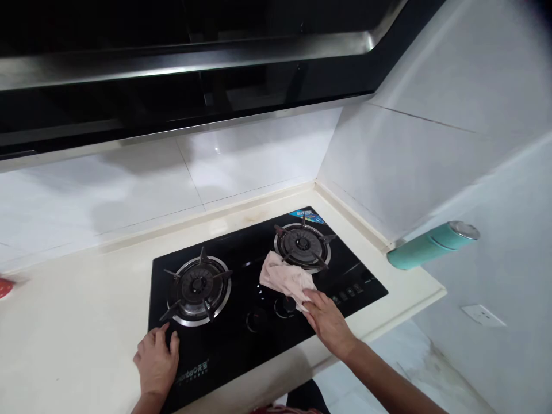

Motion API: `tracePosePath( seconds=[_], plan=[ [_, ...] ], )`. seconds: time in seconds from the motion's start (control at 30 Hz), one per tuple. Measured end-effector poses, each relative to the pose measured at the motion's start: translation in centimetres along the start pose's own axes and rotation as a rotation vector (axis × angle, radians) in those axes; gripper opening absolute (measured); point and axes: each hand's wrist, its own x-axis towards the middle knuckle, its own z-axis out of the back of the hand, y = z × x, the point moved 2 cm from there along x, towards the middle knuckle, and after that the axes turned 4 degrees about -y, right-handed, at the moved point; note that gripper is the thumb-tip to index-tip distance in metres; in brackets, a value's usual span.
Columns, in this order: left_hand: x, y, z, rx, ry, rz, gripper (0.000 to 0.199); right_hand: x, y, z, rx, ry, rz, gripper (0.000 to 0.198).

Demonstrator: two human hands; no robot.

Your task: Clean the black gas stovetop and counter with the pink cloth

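A black glass gas stove [241, 299] is set into the countertop, with a left burner [198, 284] and a right burner [302, 244]. My right hand [328, 323] grips one end of a pale pink cloth [288, 276]. The cloth spreads over the glass and meets the front of the right burner. Beside the cloth are two dark control knobs, the right knob [285, 306] and the left knob [257, 320]. My left hand [157, 356] lies at the stove's left front edge, fingers loosely bent and apart, holding nothing.
A teal thermos [433, 244] stands at the counter's right end by the wall. Overhead hangs a black range hood [185, 98]. A red object [5, 286] is partly cut off at far left. Pale countertop [77, 322] surrounds the stove; a wall socket [483, 315] is lower right.
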Motion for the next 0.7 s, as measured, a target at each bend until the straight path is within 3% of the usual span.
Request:
tracePosePath(
  seconds=[0.2,0.4,0.53,0.6,0.7],
  plan=[
    [0.0,0.1,0.0,-0.008,0.005,0.005,0.045,-2.3,-0.5,0.8,-0.039,-0.021,-0.078,0.018],
    [0.1,0.2,-0.1,-0.009,0.011,0.015,0.046,-4.1,-4.5,2.5,-0.140,-0.006,-0.204,0.018],
    [0.2,0.0,0.0,-0.011,0.015,0.015,0.049,-2.2,-5.1,4.1,-0.211,-0.043,-0.351,0.027],
    [0.3,0.0,0.1,-0.018,0.015,0.019,0.052,-0.4,-3.9,4.0,-0.184,-0.038,-0.312,0.039],
    [0.5,0.3,0.4,-0.060,0.007,0.028,0.052,1.6,-2.2,2.7,-0.125,0.026,-0.187,0.038]
  ],
)
